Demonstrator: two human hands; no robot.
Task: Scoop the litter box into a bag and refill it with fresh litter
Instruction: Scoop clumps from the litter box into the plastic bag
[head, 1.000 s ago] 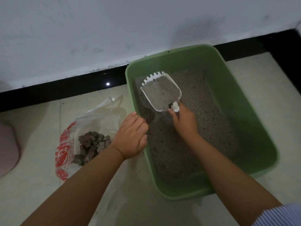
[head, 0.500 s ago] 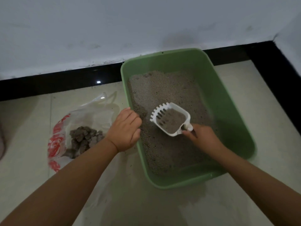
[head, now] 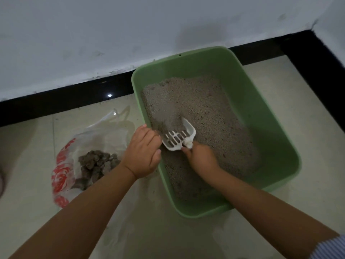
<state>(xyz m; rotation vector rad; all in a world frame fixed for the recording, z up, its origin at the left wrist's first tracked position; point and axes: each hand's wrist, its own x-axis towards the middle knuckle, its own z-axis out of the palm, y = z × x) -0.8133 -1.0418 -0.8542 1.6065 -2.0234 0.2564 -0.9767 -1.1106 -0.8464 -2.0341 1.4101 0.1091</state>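
A right hand (head: pixel 202 161) clamps its fingers on a white slotted plastic scoop (head: pixel 179 137) dug into grainy grey litter (head: pixel 201 116) inside the rectangular green plastic litter box (head: pixel 261 113), the left hand (head: pixel 142 153) curling over its nine o'clock rim, beside a clear red-printed plastic bag (head: pixel 63 171) of dark clumps (head: pixel 95 162).

This looks like a corner of a home, seen at floor level. Pale glossy floor tiles (head: pixel 308 139) meet a black skirting strip (head: pixel 61 101) under a scuffed white painted wall (head: pixel 93 34), and the 2 walls join at the upper right. A green plastic litter box (head: pixel 276 131) filled with grey litter (head: pixel 205 109) sits on the tiles, with a red-printed plastic bag (head: pixel 63 171) of dark clumps (head: pixel 97 161) beside it: household pet care.
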